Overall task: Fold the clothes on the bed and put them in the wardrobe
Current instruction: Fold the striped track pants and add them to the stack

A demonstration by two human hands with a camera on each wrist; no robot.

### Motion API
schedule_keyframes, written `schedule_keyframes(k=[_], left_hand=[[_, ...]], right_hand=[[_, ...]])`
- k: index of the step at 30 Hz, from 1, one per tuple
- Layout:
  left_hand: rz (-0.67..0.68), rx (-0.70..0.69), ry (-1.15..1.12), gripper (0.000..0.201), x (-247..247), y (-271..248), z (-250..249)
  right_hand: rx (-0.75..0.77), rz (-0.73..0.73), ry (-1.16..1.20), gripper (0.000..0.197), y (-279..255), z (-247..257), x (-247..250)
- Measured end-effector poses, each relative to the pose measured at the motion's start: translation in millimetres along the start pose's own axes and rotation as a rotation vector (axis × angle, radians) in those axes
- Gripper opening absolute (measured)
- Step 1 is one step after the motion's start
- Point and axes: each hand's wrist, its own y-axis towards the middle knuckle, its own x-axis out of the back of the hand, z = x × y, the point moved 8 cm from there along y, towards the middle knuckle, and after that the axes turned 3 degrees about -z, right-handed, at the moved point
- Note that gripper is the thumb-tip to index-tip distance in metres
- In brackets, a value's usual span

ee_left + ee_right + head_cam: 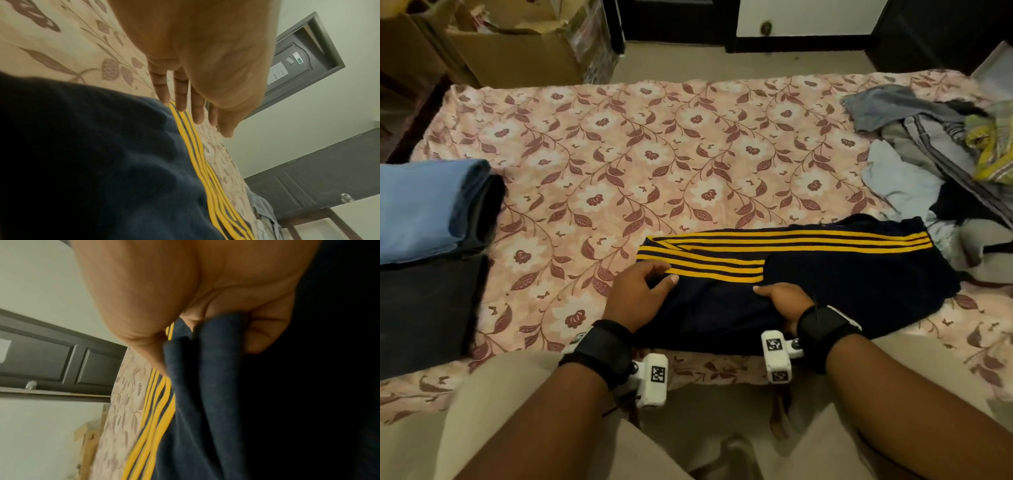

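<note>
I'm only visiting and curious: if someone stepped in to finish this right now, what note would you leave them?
Left hand: open, fingers resting on the navy striped pants at their left end.
Right hand: grips a fold of the pants' navy cloth.
Done: folded stack sits at the bed's left edge; pants partly folded.
Left: finish the pants, fold the unfolded pile at right, carry everything to the wardrobe.
</note>
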Motion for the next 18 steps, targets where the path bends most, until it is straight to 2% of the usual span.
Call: schedule_keyframes(k=[2, 4, 6, 8, 9, 11, 13, 15, 16, 18], left_hand=[[0.014, -0.023, -0.003, 0.022, -5.7, 7.4, -12.0], [0.01, -0.073, 0.024, 0.021, -10.7, 14.5, -23.3], [-0.01, -0.134, 0.055, 0.022, -17.5, 23.2, -30.5], [-0.001, -0.163, 0.106, 0.03, -28.1, 30.8, -29.9], [0.006, -0.169, 0.133, 0.037, -34.1, 34.0, -28.0], [-0.01, -0.138, 0.189, 0.054, -43.1, 37.0, -20.4], [-0.06, 0.029, 0.186, 0.062, -44.0, 38.4, -0.6], [-0.053, 0.314, 0.13, 0.06, -42.3, 34.2, 25.4], [-0.019, 0.408, 0.11, 0.055, -44.6, 32.4, 37.1], [0.046, 0.452, 0.056, 0.05, -49.9, 32.1, 43.1]], right_hand=[[0.104, -0.03, 0.006, 0.012, -2.5, 21.9, 6.9], [0.271, -0.104, 0.05, 0.017, -5.0, 48.8, 26.7], [0.371, -0.191, 0.076, 0.02, -3.7, 63.4, 56.4], [0.318, -0.299, 0.045, 0.016, 13.1, 49.1, 88.0], [0.236, -0.339, 0.033, 0.018, 25.3, 32.0, 101.4], [0.083, -0.39, 0.02, 0.035, 41.5, -0.9, 117.5], [0.05, -0.394, -0.035, 0.044, 45.9, -15.1, 121.8], [0.084, -0.379, -0.106, 0.049, 42.0, -13.9, 121.4], [0.1, -0.371, -0.123, 0.051, 42.0, -13.8, 121.1], [0.107, -0.359, -0.158, 0.053, 39.0, -11.7, 119.4]])
